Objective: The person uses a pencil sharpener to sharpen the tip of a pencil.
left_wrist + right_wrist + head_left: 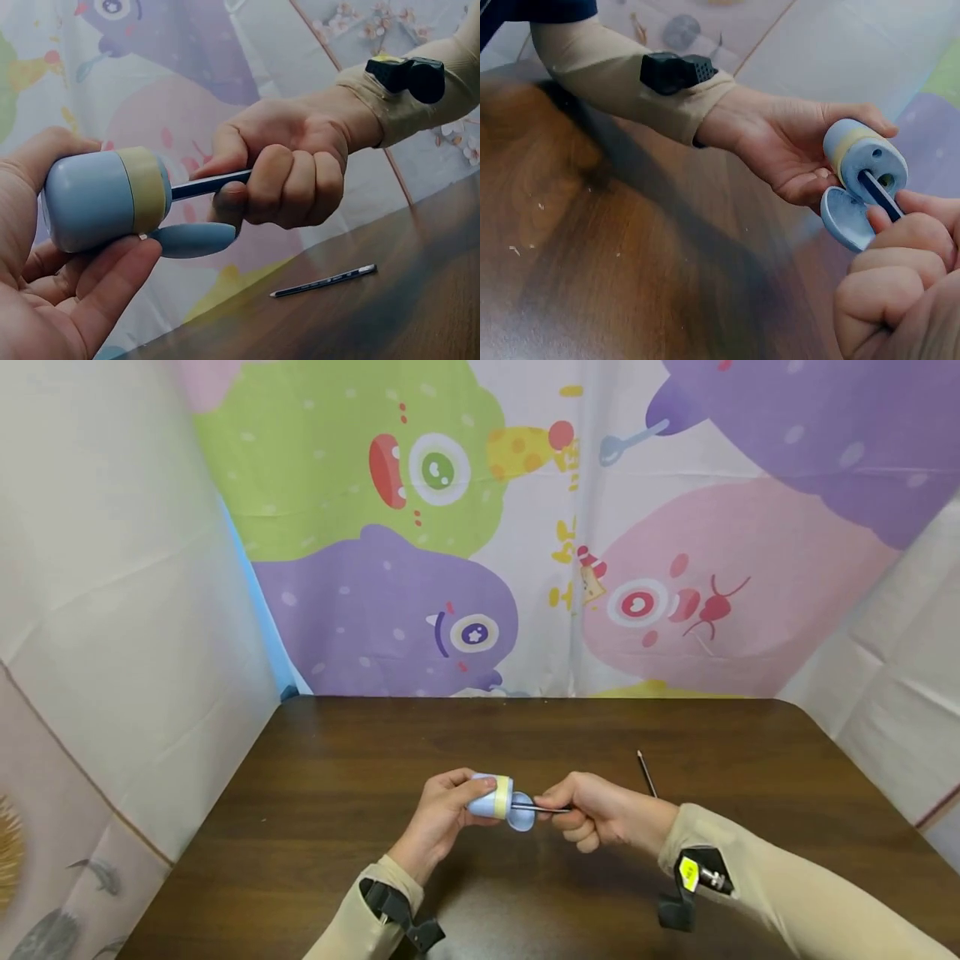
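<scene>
My left hand (442, 814) grips a light blue pencil sharpener (487, 797) with a yellow band, held above the table. Its round lid (847, 219) hangs open on the side facing my right hand. Several holes show in the sharpener's end in the right wrist view. With thumb and curled fingers, my right hand (592, 810) pinches a dark pencil (211, 184), whose end is inside one hole. The pencil's tip is hidden in the sharpener. Behind the right wrist a second dark pencil (322, 281) lies on the table, its sharpened point showing.
The dark wooden table (360, 743) reaches back to a cartoon-printed curtain (420, 610). Small pale bits (514, 250) are scattered on the tabletop. White cloth (127, 527) hangs at the left side, and more at the right. Each wrist carries a black camera mount (697, 877).
</scene>
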Demonstrator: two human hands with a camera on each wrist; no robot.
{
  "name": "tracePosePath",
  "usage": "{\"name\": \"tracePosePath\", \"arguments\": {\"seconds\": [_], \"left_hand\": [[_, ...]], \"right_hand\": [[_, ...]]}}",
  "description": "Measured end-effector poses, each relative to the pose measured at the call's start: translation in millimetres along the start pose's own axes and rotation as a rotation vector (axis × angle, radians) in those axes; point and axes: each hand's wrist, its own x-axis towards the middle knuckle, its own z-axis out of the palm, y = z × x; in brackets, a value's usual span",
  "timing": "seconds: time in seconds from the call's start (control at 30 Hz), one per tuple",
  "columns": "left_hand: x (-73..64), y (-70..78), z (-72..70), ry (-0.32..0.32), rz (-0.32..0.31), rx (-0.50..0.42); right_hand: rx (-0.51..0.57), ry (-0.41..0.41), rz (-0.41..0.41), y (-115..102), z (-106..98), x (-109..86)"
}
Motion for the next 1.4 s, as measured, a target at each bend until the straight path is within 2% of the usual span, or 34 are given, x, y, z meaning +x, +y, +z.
{"name": "tracePosePath", "arguments": {"seconds": [0.07,0.13,0.2,0.27,0.33,0.37,0.43,0.5,0.57,0.6,0.67,0.73,0.8,0.87,0.93,1.0,1.03,1.1,1.2,1.3,1.4], "left_hand": [[-0.7,0.9,1.1,0.002,0.000,0.007],[-1.0,1.4,2.2,0.006,-0.008,0.008],[-1.1,1.8,3.0,0.012,-0.015,0.007],[-0.9,1.9,3.4,0.023,-0.018,0.005],[-0.6,2.3,3.1,0.037,-0.017,0.001],[-0.4,2.6,2.8,0.045,-0.017,-0.001],[0.4,2.6,2.2,0.055,-0.017,-0.005],[0.9,2.6,1.7,0.055,-0.019,-0.010],[1.2,2.6,1.3,0.049,-0.023,-0.016],[1.1,2.6,1.1,0.044,-0.025,-0.019],[0.7,2.9,1.2,0.036,-0.031,-0.027],[0.0,3.4,1.6,0.028,-0.032,-0.035],[-0.6,3.6,2.6,0.013,-0.037,-0.038],[-1.1,3.5,3.8,-0.004,-0.046,-0.041],[-1.4,3.2,4.3,-0.015,-0.053,-0.043],[-1.0,2.9,3.8,-0.016,-0.056,-0.047],[-0.8,3.0,3.4,-0.010,-0.057,-0.048],[-0.3,3.2,2.4,0.009,-0.054,-0.045],[0.3,3.7,1.1,0.032,-0.054,-0.037],[0.8,2.3,0.6,0.044,-0.056,-0.029],[0.8,1.0,0.5,0.051,-0.059,-0.017]], "right_hand": [[-0.015,-0.004,-0.007,1.4,0.0,-1.1],[-0.069,0.029,-0.037,1.2,1.0,-3.1],[-0.170,0.091,-0.105,-0.1,2.5,-6.5],[-0.335,0.175,-0.218,-1.5,3.2,-11.2],[-0.600,0.270,-0.404,-1.9,3.1,-15.6],[-0.772,0.320,-0.518,-1.1,2.4,-17.1],[-1.150,0.435,-0.771,1.7,-0.1,-18.7],[-1.486,0.557,-1.034,5.8,-2.8,-17.3],[-1.718,0.630,-1.262,10.9,-5.8,-13.3],[-1.794,0.646,-1.358,12.9,-7.1,-10.7],[-1.881,0.670,-1.508,16.5,-9.6,-5.1],[-1.915,0.692,-1.622,19.3,-12.1,0.4],[-1.894,0.698,-1.711,21.2,-13.9,5.2],[-1.824,0.697,-1.756,23.7,-14.4,9.0],[-1.708,0.699,-1.731,27.4,-11.8,12.1],[-1.555,0.694,-1.656,31.5,-7.3,15.0],[-1.464,0.690,-1.591,33.5,-4.3,15.8],[-1.265,0.674,-1.406,36.2,2.8,15.6],[-0.917,0.594,-1.063,32.3,12.6,11.9],[-0.518,0.475,-0.670,23.9,17.1,5.3],[-0.203,0.330,-0.376,15.3,13.6,1.3]]}}
